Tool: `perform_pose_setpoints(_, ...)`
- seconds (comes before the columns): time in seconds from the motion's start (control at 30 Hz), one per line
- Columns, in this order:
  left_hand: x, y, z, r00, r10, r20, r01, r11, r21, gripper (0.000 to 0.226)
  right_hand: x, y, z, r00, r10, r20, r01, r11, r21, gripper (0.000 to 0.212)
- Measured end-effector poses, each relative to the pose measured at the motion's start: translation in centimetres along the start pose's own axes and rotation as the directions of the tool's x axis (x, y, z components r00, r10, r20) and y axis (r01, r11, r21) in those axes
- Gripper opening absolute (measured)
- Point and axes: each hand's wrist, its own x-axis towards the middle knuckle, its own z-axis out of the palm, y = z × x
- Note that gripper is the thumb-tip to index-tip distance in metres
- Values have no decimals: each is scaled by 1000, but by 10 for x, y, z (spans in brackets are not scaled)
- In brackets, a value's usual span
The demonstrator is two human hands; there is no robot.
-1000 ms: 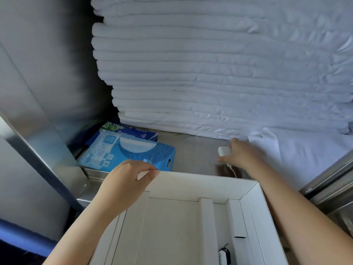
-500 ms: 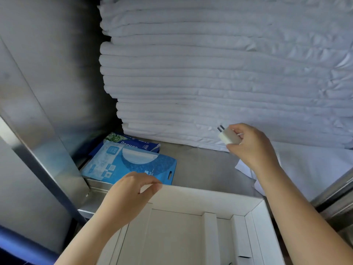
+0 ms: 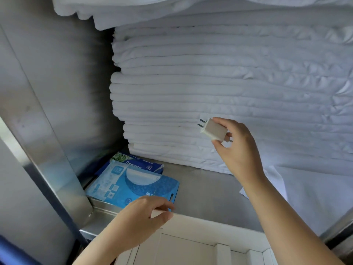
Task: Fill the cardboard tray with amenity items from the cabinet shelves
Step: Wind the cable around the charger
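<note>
Right hand (image 3: 236,150) held above and beyond the cardboard tray (image 3: 200,226), its fingers pinching a white charger plug (image 3: 214,131), prongs pointing left. Left hand (image 3: 141,217): fingers clasp the tray's far rim near its left corner. Beyond the tray, on the metal shelf (image 3: 210,192): blue packets (image 3: 133,182) to the left, stacked folded white linen (image 3: 210,83) behind

White charger (image 3: 214,131) in right hand (image 3: 236,148), above shelf (image 3: 210,194).

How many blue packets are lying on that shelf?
2. A light-blue packet lies at the front left of the shelf. A darker packet lies just behind it, partly covered by it. More may be hidden underneath.
</note>
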Motion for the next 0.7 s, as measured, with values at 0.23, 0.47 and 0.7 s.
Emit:
perform_pose_setpoints(0.23,30,16,-35,990,-19,142,24,999,-34,50,-11,5,12,996,-85,23,85,996,-34,60)
perform_pose_setpoints(0.47,95,74,-53,986,26,-168,-104,874,-475,50,-16,2,14,984,-130,124,133,991,-17,68)
perform_pose_setpoints(0.7,122,65,-20,963,-82,-258,-155,615,-773,22,-21,6,14,996,-49,69,51,998,-28,62)
